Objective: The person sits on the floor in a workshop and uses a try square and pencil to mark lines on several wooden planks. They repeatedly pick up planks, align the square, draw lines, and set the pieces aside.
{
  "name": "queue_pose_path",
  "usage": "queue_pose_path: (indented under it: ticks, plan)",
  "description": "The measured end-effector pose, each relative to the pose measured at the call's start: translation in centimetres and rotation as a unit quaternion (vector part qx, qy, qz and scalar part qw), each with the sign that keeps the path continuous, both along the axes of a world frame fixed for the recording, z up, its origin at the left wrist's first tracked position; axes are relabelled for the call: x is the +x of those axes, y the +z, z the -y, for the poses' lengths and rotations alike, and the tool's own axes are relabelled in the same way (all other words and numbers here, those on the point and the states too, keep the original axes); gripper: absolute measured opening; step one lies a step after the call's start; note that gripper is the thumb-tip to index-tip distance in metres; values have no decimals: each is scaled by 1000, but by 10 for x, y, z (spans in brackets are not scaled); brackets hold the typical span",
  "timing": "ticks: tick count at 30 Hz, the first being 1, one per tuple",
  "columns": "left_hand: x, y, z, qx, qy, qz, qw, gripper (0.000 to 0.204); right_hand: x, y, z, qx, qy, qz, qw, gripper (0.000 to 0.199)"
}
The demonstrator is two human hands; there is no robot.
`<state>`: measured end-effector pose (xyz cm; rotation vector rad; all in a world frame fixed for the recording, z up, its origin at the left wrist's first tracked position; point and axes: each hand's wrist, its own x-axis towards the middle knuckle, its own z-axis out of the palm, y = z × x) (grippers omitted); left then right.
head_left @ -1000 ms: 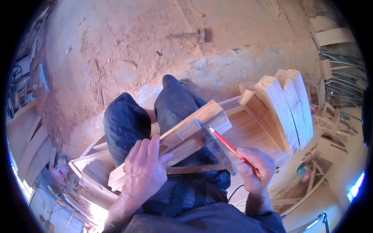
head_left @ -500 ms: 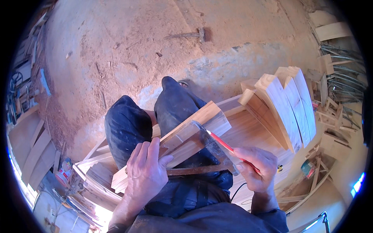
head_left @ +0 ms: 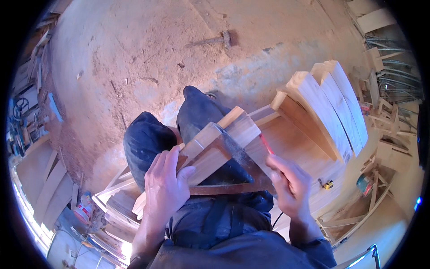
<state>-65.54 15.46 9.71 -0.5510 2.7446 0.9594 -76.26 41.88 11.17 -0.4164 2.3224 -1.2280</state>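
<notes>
The left hand's fingers (head_left: 164,163) curl over a long, straight-edged, light-brown wooden beam (head_left: 249,128), gripping it with the thumb on the near side. The beam slants from beneath these fingers toward the far right. Right of them, an angled, grey-and-rust metal square (head_left: 240,154) lies across it; whether they touch the square is unclear. The right hand's fingers (head_left: 278,165) pinch a slim red pencil (head_left: 267,144), which points away from them, its tip close to the beam's far end. Beyond these fingers to the right stand thick, pale wooden blocks (head_left: 313,105).
</notes>
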Motion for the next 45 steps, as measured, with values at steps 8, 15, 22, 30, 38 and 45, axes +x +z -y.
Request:
queue_pose_path:
  ticks: [8, 15, 22, 30, 38, 45]
  plan:
    - [24, 1, 2, -77, 13, -25, 997, 71, 58, -44, 7, -36, -97, 113, 988, 24]
    - [90, -29, 11, -87, 89, -107, 986, 89, 38, -39, -37, -114, -285, 2, 952, 22]
    - [102, -21, 0, -66, 78, -13, 995, 85, 33, -38, -62, -104, -347, -70, 930, 29]
    - [185, 22, 36, -100, 219, -52, 969, 79, 66, -51, -4, -183, -265, 42, 946, 38]
    - [344, 51, 37, -111, 592, 12, 798, 79, 24, -40, 79, -250, -153, 45, 955, 42]
    - [453, 37, -4, -155, 763, 105, 619, 76, 28, -54, 103, -260, -67, 74, 960, 39]
